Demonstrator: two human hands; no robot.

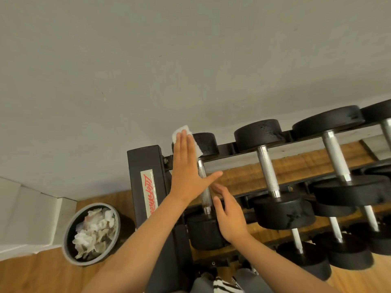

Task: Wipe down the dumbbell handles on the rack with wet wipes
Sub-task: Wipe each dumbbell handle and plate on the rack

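Rack [146, 166]: a black frame stands against a grey wall, dumbbells resting across its tiers.
Bin [69, 235]: round, on the wood floor just left of the rack, heaped with crumpled wipes.
Leftmost dumbbell [206, 144]: on the top tier, its knurled metal handle [206, 195] partly hidden by the hands.
Left hand [187, 172]: flat, fingers extended, pressing a white wet wipe [179, 132] against the far head.
Right hand [229, 216]: open and empty, close beside the handle.
Advice: likely best to wrap the wipe around the handle and twist along the knurling.
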